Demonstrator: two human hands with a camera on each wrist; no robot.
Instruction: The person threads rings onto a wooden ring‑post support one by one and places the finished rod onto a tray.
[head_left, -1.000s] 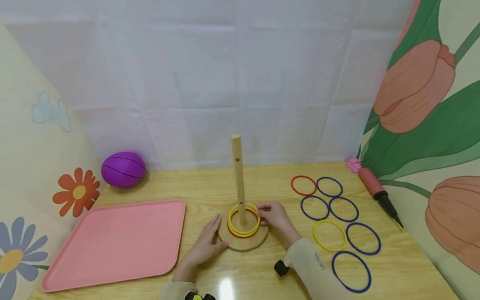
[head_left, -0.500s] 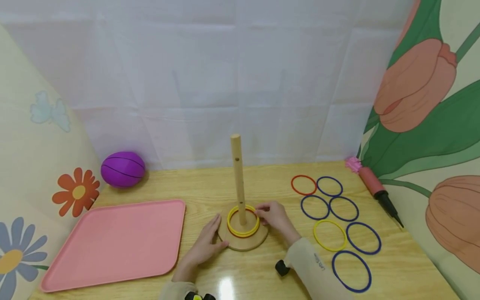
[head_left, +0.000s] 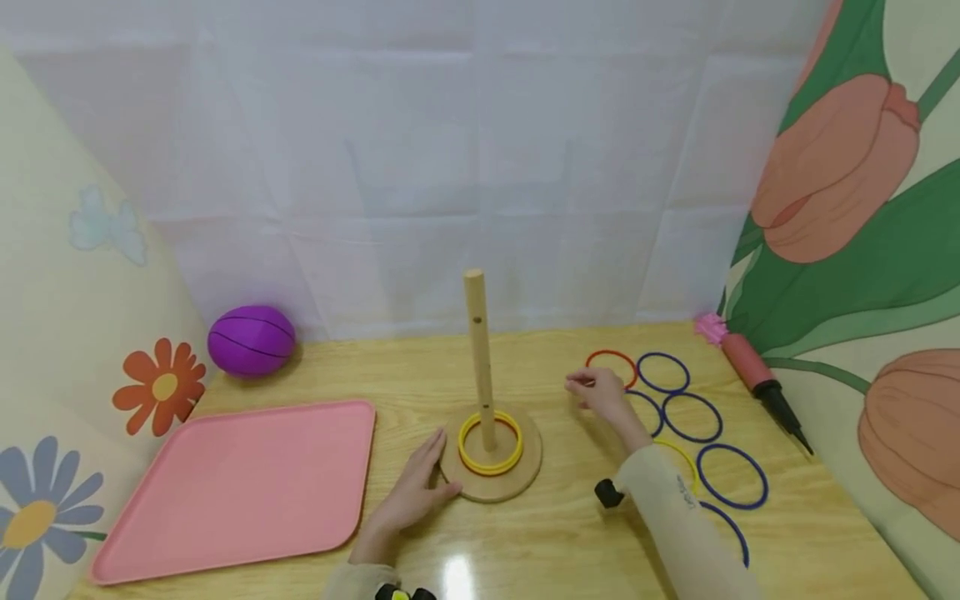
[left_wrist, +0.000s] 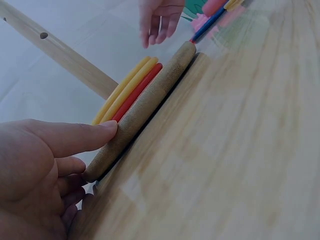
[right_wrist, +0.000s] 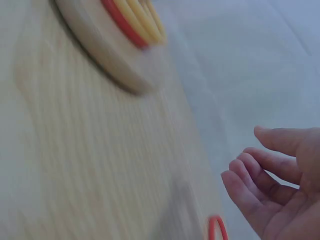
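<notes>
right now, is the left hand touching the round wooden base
Touching. The left wrist view shows the left hand with its thumb on the rim of the wooden base.

A single scrap of writing shows: small dark lettering [head_left: 686,492] on the pale right sleeve [head_left: 658,492], which lies to the right of the wooden ring stand [head_left: 480,358]. The letters run slantwise along the cloth, a little up from the cuff, about level with the near edge of the stand's round base. They seem to begin "Let's", though they're too tiny and soft for certainty.
</notes>
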